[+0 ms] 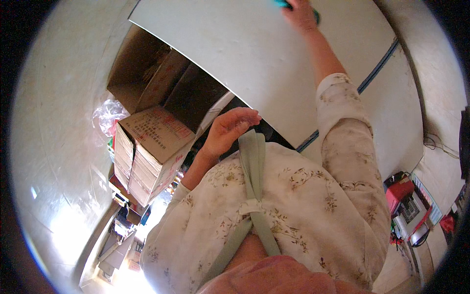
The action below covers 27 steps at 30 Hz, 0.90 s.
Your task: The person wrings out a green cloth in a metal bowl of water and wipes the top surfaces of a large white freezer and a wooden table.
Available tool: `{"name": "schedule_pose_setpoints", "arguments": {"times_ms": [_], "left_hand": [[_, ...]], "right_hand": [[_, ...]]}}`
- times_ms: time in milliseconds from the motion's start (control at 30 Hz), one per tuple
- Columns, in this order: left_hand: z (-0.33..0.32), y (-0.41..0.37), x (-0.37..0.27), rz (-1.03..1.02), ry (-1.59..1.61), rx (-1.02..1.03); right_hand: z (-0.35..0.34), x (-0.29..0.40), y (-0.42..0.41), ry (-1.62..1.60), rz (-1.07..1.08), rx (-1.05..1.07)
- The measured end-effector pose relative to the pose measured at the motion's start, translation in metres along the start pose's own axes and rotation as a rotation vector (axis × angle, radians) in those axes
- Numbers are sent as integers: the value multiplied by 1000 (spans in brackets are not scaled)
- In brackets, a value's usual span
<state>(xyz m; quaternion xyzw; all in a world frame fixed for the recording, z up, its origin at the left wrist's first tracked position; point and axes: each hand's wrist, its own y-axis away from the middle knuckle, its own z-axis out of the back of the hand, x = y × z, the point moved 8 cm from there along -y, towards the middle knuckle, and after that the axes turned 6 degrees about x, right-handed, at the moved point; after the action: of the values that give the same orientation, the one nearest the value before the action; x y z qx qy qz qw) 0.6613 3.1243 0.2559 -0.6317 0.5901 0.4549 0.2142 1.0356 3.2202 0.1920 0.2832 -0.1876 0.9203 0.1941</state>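
Note:
My right hand (299, 16) is stretched far out over a large white board-like surface (235, 47), at the top edge of the view. It grips a teal and black object (282, 3), blurred and partly cut off, so its kind is unclear. Close to my body, my left hand (233, 128) is half curled and appears to hold nothing. Its fingertips are at the near edge of the white surface; whether they touch it I cannot tell. A dark strip (378, 66) crosses the surface on the right, partly hidden behind my right sleeve.
On the left stands a closed cardboard box (158, 132) bearing print, with a larger brown carton (147, 70) behind it. A clear plastic bag (108, 115) lies beside them. Red and grey items (407, 205) are at lower right, and a thin cable (437, 141) runs along the right.

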Motion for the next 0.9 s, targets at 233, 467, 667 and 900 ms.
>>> {"name": "schedule_pose_setpoints", "arguments": {"times_ms": [233, 467, 667, 900], "left_hand": [[-2, -16, -17, -64, -39, -12], [-45, -32, -20, -56, -185, 13], [-104, -50, 3, -55, -263, 216], [-93, -84, 30, -130, -938, -11]], "right_hand": [[-79, 173, 98, -422, 587, 217], [-36, 188, 218, -493, 514, 423], [42, 116, 299, -329, 164, 272], [177, 10, 430, 129, -336, -183]]}}
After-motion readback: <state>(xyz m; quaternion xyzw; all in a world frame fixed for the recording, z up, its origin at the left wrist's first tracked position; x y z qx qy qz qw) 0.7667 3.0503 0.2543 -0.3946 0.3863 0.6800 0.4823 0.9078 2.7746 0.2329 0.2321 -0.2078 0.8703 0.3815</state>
